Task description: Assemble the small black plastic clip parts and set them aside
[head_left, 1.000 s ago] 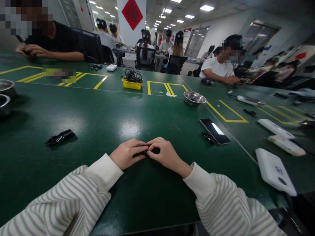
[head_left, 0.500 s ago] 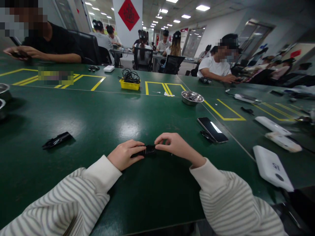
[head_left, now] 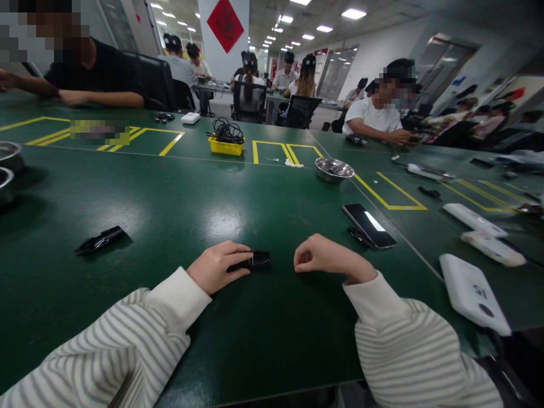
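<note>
My left hand is closed around one end of a small black plastic part, holding it low over the green table or on it. The part's right end sticks out past the fingertips, dark and glossy. Apart from it, to the right, my right hand has its fingers pinched together at the tabletop. Whatever lies between those fingertips is hidden. Another glossy black piece lies to the left of my left hand.
A phone lies beyond my right hand, with small black parts beside it. Further back stand a metal bowl and a yellow bin of cables. White devices line the right side. Other people sit around.
My right hand has left the black part and moved right, down to the tabletop, its fingers now pinched. A small speck seen there before is now covered. My left hand stays put.
</note>
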A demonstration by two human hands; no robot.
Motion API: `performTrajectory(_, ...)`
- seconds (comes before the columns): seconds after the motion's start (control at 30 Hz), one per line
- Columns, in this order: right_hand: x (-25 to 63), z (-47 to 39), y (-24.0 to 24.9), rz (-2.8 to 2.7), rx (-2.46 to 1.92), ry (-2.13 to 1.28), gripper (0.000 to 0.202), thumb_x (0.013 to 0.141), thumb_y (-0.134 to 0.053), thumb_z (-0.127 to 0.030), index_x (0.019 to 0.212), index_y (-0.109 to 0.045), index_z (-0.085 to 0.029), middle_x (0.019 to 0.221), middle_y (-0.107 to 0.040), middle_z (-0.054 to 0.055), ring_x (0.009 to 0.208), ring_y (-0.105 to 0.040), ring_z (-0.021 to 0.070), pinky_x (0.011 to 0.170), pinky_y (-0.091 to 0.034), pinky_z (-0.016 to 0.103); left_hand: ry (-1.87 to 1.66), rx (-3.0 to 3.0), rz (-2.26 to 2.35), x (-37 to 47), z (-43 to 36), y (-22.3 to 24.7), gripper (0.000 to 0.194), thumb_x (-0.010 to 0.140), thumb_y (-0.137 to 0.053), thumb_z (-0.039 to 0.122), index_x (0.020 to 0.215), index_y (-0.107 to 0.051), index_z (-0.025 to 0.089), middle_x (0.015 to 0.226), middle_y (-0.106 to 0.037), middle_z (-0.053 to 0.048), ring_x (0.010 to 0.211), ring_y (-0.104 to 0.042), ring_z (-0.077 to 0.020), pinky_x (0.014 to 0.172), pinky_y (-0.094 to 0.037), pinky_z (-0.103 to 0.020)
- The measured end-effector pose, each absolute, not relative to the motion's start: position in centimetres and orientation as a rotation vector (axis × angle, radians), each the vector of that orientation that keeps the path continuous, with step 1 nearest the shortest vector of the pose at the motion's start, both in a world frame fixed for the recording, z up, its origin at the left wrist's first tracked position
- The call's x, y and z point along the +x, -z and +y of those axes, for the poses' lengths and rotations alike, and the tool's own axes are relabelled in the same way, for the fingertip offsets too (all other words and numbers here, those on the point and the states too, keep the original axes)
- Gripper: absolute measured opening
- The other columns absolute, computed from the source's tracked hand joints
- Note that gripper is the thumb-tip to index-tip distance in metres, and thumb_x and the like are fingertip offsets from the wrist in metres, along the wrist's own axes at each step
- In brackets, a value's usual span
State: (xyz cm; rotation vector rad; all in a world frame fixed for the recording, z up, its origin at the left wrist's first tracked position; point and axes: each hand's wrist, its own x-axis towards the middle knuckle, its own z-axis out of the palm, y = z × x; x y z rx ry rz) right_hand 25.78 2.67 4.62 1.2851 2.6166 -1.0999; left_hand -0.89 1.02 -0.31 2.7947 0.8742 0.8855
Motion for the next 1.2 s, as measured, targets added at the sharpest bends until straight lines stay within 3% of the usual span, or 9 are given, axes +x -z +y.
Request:
performTrajectory(0.3, 21.8, 1.1, -3.9, 2.882, 1.518, 1.302, 0.017, 0.077, -0.050, -0.028, 0.080, -0.060, -0.014, 0.067, -0.061, 0.001, 0.059, -0.055, 0.0090, 0.056, -0.043, 0.020, -0.853, 2.850, 0.863, -0.8, 0.8, 0.2, 0.024, 0.077, -0.055, 0.023, 0.098, -0.059, 0.014, 0.096, -0.062, -0.010, 0.081, -0.058, -0.0178, 0.069, -0.051, -0.031)
performTrajectory(0.5, 19.0, 0.1, -2.1, 3.141, 1.725, 1.028, 0.009, 0.076, -0.054, -0.022, 0.071, -0.061, -0.018, 0.101, -0.060, 0.004, 0.091, -0.053, 0.0152, 0.075, -0.041, 0.029, -0.837, 2.901, 0.884, -0.7, 0.7, 0.0, 0.022, 0.077, -0.054, 0.024, 0.096, -0.059, 0.013, 0.095, -0.062, -0.010, 0.081, -0.057, -0.0184, 0.070, -0.051, -0.031)
performTrajectory(0.67, 18.8, 0.1, -1.6, 3.155, 1.703, 0.992, 0.008, 0.076, -0.054, -0.021, 0.072, -0.061, -0.018, 0.099, -0.060, 0.003, 0.093, -0.052, 0.0153, 0.081, -0.039, 0.032, -0.835, 2.891, 0.879, -0.7, 0.7, 0.0, 0.023, 0.076, -0.056, 0.024, 0.097, -0.059, 0.013, 0.096, -0.061, -0.009, 0.083, -0.057, -0.0182, 0.071, -0.050, -0.030)
performTrajectory(1.2, 18.7, -0.5, -1.8, 3.216, 1.657, 0.688, 0.011, 0.077, -0.052, -0.021, 0.076, -0.062, -0.019, 0.091, -0.063, 0.003, 0.085, -0.056, 0.0146, 0.077, -0.043, 0.030, -0.803, 2.844, 0.913, -0.8, 0.8, 0.3, 0.023, 0.076, -0.056, 0.025, 0.095, -0.059, 0.013, 0.095, -0.062, -0.009, 0.083, -0.057, -0.0185, 0.071, -0.050, -0.031)
